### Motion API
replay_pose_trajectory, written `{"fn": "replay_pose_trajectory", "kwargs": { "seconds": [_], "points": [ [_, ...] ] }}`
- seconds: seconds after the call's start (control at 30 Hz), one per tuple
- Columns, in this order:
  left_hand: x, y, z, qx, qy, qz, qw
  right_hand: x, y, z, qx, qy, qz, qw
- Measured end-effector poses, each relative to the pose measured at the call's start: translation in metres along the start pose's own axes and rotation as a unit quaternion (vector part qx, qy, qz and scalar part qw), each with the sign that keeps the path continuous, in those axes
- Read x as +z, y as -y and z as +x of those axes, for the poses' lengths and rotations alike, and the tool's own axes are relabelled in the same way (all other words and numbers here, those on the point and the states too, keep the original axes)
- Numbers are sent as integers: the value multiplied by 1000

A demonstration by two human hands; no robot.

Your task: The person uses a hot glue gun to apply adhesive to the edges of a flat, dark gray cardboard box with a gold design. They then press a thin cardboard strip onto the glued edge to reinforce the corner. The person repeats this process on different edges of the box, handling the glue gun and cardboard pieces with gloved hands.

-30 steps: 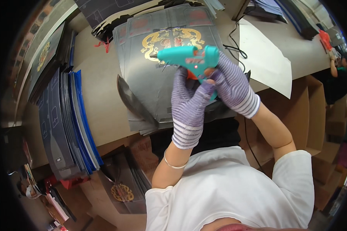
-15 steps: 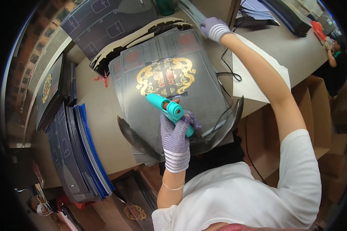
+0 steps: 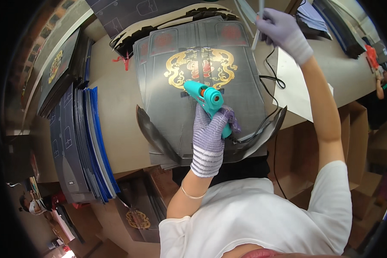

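Note:
My left hand (image 3: 208, 139), in a striped purple-and-white knit glove, is closed around the handle of a teal hot glue gun (image 3: 206, 96). Its nozzle points to the far left, over a stack of dark grey printed sheets (image 3: 245, 101) with a gold and red emblem. At the far right of the stack, my gloved right hand (image 3: 281, 32) pinches a whitish, translucent glue stick (image 3: 256, 39). More pale sticks (image 3: 244, 12) lie just left of that hand. The top sheet's two near flaps curl upward.
A black cord (image 3: 268, 114) runs from the gun across the sheets. White paper (image 3: 293, 88) lies on the right. Stacked folded boards (image 3: 79, 137) stand on the left, and a dark printed board (image 3: 129, 13) leans at the back. Another person (image 3: 382, 86) is at far right.
My right hand has drawn back from the bunch of sticks with one stick between its fingers. The glue gun stays in my left hand, and the whole view has shifted slightly.

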State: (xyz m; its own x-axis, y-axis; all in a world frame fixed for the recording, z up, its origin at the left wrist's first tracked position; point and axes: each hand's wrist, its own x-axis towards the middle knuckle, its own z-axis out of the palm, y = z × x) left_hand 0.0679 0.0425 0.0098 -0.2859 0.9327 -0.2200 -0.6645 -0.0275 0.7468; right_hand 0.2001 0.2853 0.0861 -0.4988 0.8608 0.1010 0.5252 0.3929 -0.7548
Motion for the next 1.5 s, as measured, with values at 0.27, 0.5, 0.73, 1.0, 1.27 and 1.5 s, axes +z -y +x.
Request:
{"fn": "replay_pose_trajectory", "kwargs": {
  "seconds": [0.27, 0.5, 0.73, 1.0, 1.27, 1.5],
  "points": [
    [12, 3, -6, 7, -3, 32, 999, 47, 41, -162, -247, -126, 162, 947],
    [7, 7, -21, 33, -20, 52, 998, 68, 40, -180, -245, -161, 117, 949],
    [2, 28, -25, 95, -52, 179, 978, 65, 47, -185, -302, -95, 61, 947],
    [-6, 20, -26, 161, -16, 226, 961, 71, 59, -199, -423, -105, -53, 899],
    [-19, 26, -12, 74, 41, 89, 992, 76, 68, -187, -457, -124, -147, 869],
    [-43, 30, -2, 28, 79, -30, 996, 83, 78, -192, -448, -111, -132, 877]
  ]
}}
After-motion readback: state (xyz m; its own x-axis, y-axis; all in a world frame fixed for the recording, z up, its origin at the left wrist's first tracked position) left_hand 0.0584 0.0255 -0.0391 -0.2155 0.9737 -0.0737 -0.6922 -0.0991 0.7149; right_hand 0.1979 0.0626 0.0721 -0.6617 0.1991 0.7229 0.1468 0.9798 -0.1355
